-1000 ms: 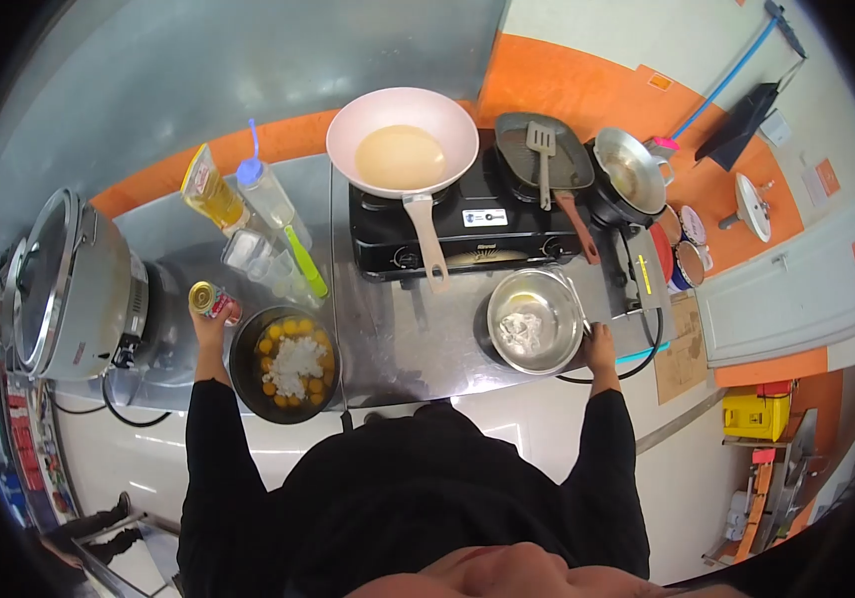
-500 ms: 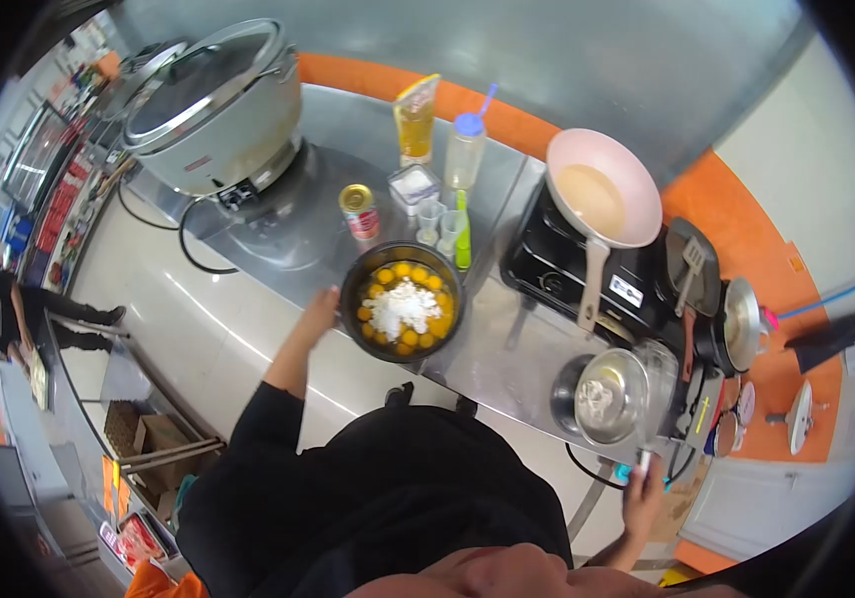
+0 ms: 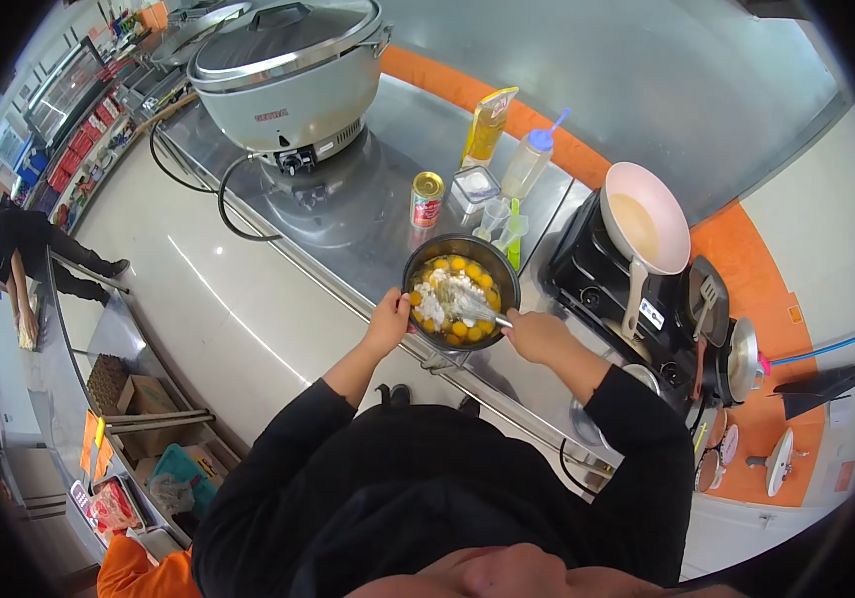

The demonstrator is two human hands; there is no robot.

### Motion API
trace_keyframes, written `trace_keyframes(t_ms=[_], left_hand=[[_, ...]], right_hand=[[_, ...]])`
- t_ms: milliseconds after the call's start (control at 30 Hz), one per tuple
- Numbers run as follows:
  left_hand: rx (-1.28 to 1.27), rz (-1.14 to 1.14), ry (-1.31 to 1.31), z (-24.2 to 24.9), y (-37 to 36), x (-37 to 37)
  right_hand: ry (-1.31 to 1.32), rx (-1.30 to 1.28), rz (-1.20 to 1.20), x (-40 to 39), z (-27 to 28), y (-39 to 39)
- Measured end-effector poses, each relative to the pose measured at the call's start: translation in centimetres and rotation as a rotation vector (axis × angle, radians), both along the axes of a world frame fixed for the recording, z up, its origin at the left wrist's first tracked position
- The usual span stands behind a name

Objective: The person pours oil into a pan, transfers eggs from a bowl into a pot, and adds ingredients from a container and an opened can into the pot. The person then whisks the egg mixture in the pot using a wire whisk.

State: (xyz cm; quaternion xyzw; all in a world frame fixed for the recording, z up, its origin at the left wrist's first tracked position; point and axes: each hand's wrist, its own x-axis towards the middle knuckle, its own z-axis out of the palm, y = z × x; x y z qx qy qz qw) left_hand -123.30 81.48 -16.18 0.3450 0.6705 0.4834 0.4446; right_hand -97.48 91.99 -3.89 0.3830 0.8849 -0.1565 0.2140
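Observation:
A dark round pot (image 3: 462, 244) stands at the counter's front edge, holding several whole egg yolks (image 3: 459, 263) and a heap of white powder (image 3: 430, 303). My left hand (image 3: 386, 324) grips the pot's left rim, thumb on top. In my right hand (image 3: 539, 337) is the handle of a wire whisk (image 3: 475, 307), its wires down in the powder and yolks. Just behind the pot are a tin can (image 3: 427, 202), a small square container of white contents (image 3: 475, 187), clear measuring cups (image 3: 494, 216) and a green-handled utensil (image 3: 514, 239).
A large rice cooker (image 3: 288, 95) sits back left. A squeeze bottle (image 3: 527, 164) and yellow pouch (image 3: 488, 125) stand behind the cups. Right, a pink pan (image 3: 675, 224) rests on a black stove (image 3: 572, 269). A metal bowl (image 3: 642, 377) is partly behind my right arm. Another person (image 3: 24, 244) bends at far left.
My right hand has brought the whisk from the metal bowl on the right into the pot. My left hand has closed on the pot's rim. The white powder is now partly spread.

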Motion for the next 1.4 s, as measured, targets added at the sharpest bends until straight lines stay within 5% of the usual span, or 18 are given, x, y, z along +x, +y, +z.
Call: trace_keyframes(t_ms=[233,333,367,500,600,633,667,733,767,900,1000,1033,1067,1133,1267,1300,1333,1400], left_hand=[[0.021,0.002,-0.141,-1.5,0.2,-0.3],[0.015,-0.015,-0.134,-1.1,0.3,-0.3],[0.019,-0.007,-0.103,-1.3,0.3,-0.3],[0.028,0.014,-0.059,-1.3,0.2,-0.3],[0.041,0.017,-0.057,-2.0,-0.1,-0.3],[0.040,0.024,-0.061,-2.3,-0.2,-0.3],[0.058,0.027,-0.039,-2.6,-0.3,-0.2],[0.077,0.034,-0.015,-2.4,-0.1,-0.5],[0.081,0.036,-0.018,-2.3,-0.1,-0.4],[0.044,0.006,-0.067,-2.2,-0.3,-0.5],[0.039,0.004,-0.115,-2.1,-0.1,-0.6],[0.039,0.002,-0.112,-2.1,-0.1,-0.8],[0.020,-0.014,-0.130,-2.1,-0.1,-0.9],[-0.001,-0.028,-0.157,-2.1,-0.3,-0.8],[0.002,-0.044,-0.217,-1.9,0.1,-1.3],[0.001,-0.043,-0.235,-2.0,-0.1,-1.1],[-0.004,-0.048,-0.237,-1.9,-0.3,-0.9],[-0.025,-0.061,-0.205,-1.7,-0.1,-1.3]], right_hand=[[0.053,-0.208,0.029,-0.5,-1.6,2.0],[0.100,-0.079,-0.078,-1.3,-2.5,1.0],[-0.048,-0.331,-0.131,-1.9,0.1,1.7],[0.088,-0.044,-0.052,-0.2,-5.0,2.2],[0.008,-0.337,-0.173,-2.3,0.6,3.5],[0.117,0.030,-0.093,-1.4,-2.7,2.9],[0.112,0.028,-0.089,-0.7,-2.8,4.0],[-0.104,-0.509,-0.232,-1.4,0.4,5.3],[0.076,-0.417,-0.222,-0.9,-0.5,4.9],[-0.072,-0.399,-0.213,-0.6,-1.7,5.1],[0.126,-0.146,-0.043,1.6,-7.0,5.4],[-0.131,-0.443,-0.248,-1.6,0.1,4.6],[-0.128,-0.445,-0.249,-1.2,-1.6,4.6],[0.193,-0.048,-0.047,-0.2,-5.2,4.0],[0.036,-0.475,-0.281,-3.0,0.3,4.3],[0.307,0.048,0.078,0.2,-7.7,4.7],[0.305,0.045,0.072,-0.4,-5.9,4.7],[-0.052,-0.613,-0.312,-2.4,-1.3,6.0]])
